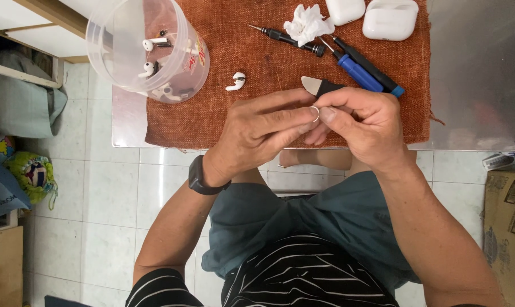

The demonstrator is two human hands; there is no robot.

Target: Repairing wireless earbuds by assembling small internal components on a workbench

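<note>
White floor tiles (pixel 109 187) below, metal table (pixel 473 74) above, rust-brown woven cloth (pixel 212 113) spread over it, likely to stop small parts from rolling. Upper left of the frame: clear plastic tub (pixel 146 48), holding several white earbuds together. Right of it, alone on the cloth, one loose earbud (pixel 236 81). Centre: left hand (pixel 257 133), black wristwatch (pixel 203 177) on the wrist, and right hand (pixel 365 128), fingertips of both pressed together, pinching a small white ring-like part (pixel 315 113) between them, raised above the cloth edge. Flat-tipped pry tool (pixel 320 85) just behind the fingers. Top centre: crumpled tissue (pixel 307 23), black screwdriver (pixel 286 38), blue-handled screwdriver (pixel 354 71). Upper right: two white charging cases (pixel 389 20).
</note>
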